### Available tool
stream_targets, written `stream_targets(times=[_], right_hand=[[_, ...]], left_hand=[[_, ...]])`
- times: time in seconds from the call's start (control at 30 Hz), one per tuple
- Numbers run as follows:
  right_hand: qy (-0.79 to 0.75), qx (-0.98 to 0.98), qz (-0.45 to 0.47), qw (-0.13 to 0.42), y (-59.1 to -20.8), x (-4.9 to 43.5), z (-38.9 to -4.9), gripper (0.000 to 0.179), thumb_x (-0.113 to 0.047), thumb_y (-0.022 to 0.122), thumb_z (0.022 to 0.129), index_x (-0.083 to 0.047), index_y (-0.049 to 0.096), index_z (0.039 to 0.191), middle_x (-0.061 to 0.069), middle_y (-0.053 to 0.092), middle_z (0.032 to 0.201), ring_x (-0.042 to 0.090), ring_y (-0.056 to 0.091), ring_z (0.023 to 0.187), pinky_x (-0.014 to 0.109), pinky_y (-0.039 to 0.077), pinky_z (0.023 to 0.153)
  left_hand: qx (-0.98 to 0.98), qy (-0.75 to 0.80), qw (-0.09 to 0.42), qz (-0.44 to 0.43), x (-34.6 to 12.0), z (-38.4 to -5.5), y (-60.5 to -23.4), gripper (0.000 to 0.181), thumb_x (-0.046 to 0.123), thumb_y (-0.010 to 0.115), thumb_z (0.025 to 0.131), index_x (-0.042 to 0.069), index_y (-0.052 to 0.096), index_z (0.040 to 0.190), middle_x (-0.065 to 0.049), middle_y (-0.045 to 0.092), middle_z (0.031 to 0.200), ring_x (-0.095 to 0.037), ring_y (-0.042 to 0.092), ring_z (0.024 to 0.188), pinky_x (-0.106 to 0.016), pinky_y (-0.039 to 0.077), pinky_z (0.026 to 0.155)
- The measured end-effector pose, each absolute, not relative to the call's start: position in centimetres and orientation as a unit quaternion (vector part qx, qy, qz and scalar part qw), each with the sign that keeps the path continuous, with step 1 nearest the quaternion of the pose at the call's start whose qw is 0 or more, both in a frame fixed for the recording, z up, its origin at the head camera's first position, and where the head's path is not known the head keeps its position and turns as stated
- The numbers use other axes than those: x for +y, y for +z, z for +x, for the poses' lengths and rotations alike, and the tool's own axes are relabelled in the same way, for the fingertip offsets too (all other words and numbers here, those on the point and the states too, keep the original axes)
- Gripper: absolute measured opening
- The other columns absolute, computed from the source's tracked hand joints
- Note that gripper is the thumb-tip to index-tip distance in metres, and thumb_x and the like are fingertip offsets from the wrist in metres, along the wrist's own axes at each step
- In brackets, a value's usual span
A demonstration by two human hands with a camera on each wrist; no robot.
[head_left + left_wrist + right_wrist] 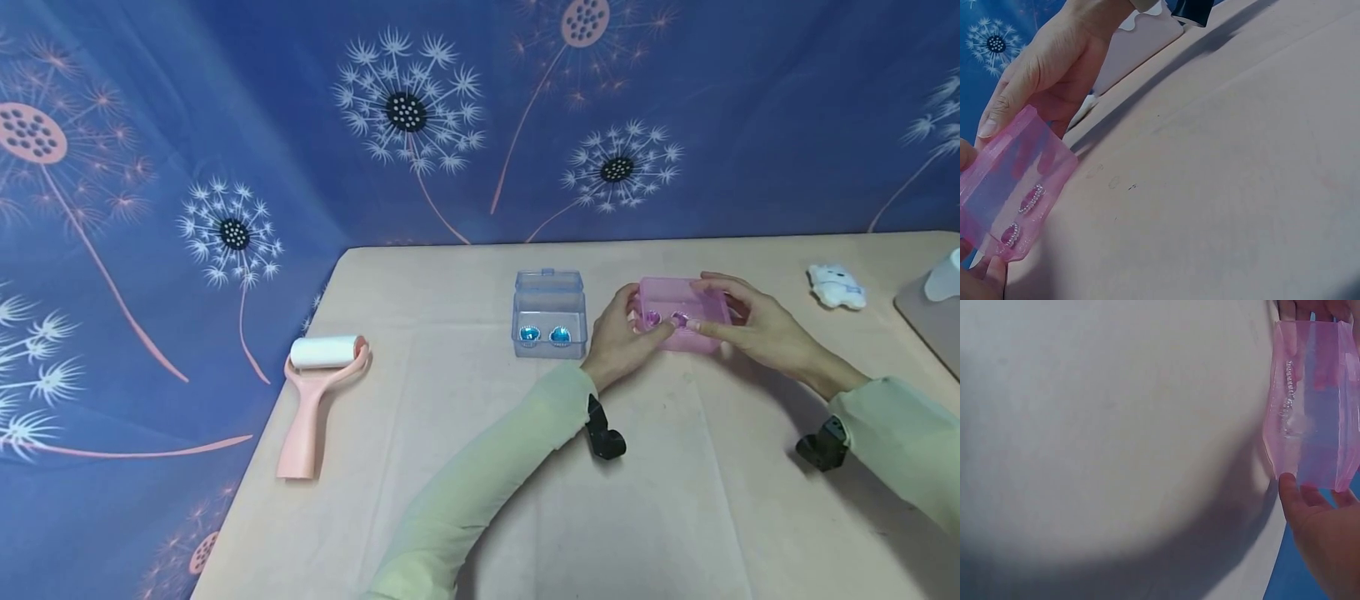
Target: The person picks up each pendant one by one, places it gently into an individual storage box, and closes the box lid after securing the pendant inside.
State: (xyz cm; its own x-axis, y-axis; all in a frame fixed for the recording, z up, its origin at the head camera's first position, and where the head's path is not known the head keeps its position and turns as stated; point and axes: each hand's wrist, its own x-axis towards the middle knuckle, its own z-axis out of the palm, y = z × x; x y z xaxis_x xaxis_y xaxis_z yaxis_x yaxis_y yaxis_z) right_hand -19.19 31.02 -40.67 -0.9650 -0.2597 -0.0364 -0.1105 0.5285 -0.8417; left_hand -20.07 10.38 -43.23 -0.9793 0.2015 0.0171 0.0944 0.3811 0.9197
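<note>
A small pink see-through plastic box (pixel 678 292) is gripped at its two ends, raised a little off the table. My left hand (pixel 619 340) holds its left end, and my right hand (pixel 765 329) holds the right end with thumb and fingers. Inside lie two pink gems with beaded silver rims, one of them this gem (pixel 1032 199). Whether the pink lid is fully closed I cannot tell. Just left of my left hand stands a blue see-through box (pixel 549 305) with its lid raised, two blue gems (pixel 560 336) in it.
A pink-handled lint roller (pixel 303 425) with a white roll lies at the left edge. Toward the back right are a white cat-shaped item (pixel 836 286) and a pale board (pixel 930 321) with a white object on it. A blue dandelion-print cloth (pixel 480 125) hangs behind.
</note>
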Motion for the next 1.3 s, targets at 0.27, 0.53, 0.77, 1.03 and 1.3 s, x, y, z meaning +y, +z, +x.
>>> stream_targets(times=[0.27, 0.53, 0.77, 1.03, 1.3], right_hand=[[-0.47, 0.872, -0.112, 0.079, -40.4, 31.1, -19.2, 0.058, -0.011, 0.067, 0.091, 0.0, 0.04, 0.142, 0.02, 0.015, 0.16, 0.052, 0.021, 0.14, -0.003, 0.029, 0.095], [-0.43, 0.892, -0.134, -0.039, -38.8, 30.2, -19.3, 0.053, -0.016, 0.061, 0.095, -0.002, 0.042, 0.142, 0.021, 0.029, 0.155, 0.052, 0.035, 0.133, -0.008, 0.035, 0.081], [-0.43, 0.887, -0.123, -0.115, -35.6, 27.4, -18.9, 0.044, -0.018, 0.056, 0.098, -0.007, 0.048, 0.14, 0.01, 0.041, 0.152, 0.011, 0.044, 0.136, -0.005, 0.038, 0.087], [-0.503, 0.856, -0.105, -0.052, -34.2, 21.1, -19.2, 0.044, -0.023, 0.05, 0.101, -0.006, 0.045, 0.141, 0.014, 0.043, 0.15, 0.032, 0.046, 0.135, 0.004, 0.044, 0.093], [-0.585, 0.81, -0.042, -0.003, -38.1, 15.4, -20.2, 0.05, -0.017, 0.044, 0.102, -0.003, 0.032, 0.148, 0.024, 0.035, 0.151, 0.039, 0.042, 0.135, 0.047, 0.042, 0.109]], left_hand=[[0.837, 0.534, 0.036, 0.114, 10.2, -19.5, -42.8, 0.071, 0.037, 0.07, 0.086, 0.02, 0.036, 0.146, 0.003, 0.051, 0.141, -0.01, 0.05, 0.128, -0.025, 0.042, 0.106], [0.865, 0.46, -0.001, 0.202, 7.8, -17.2, -39.4, 0.084, 0.041, 0.07, 0.084, 0.021, 0.026, 0.152, 0.004, 0.022, 0.16, -0.016, 0.033, 0.143, -0.036, 0.036, 0.114], [0.854, 0.463, -0.024, 0.235, 1.9, -16.1, -35.8, 0.085, 0.031, 0.074, 0.082, 0.022, 0.027, 0.152, 0.003, 0.022, 0.16, -0.019, 0.026, 0.147, -0.048, 0.032, 0.116], [0.848, 0.493, -0.035, 0.191, -5.1, -16.7, -37.9, 0.084, 0.024, 0.074, 0.082, 0.017, 0.027, 0.151, -0.002, 0.026, 0.158, -0.021, 0.029, 0.145, -0.042, 0.036, 0.115], [0.832, 0.538, 0.01, 0.132, -6.8, -17.0, -41.9, 0.076, 0.018, 0.069, 0.088, 0.012, 0.027, 0.152, -0.007, 0.026, 0.158, -0.035, 0.032, 0.144, -0.038, 0.039, 0.112]])
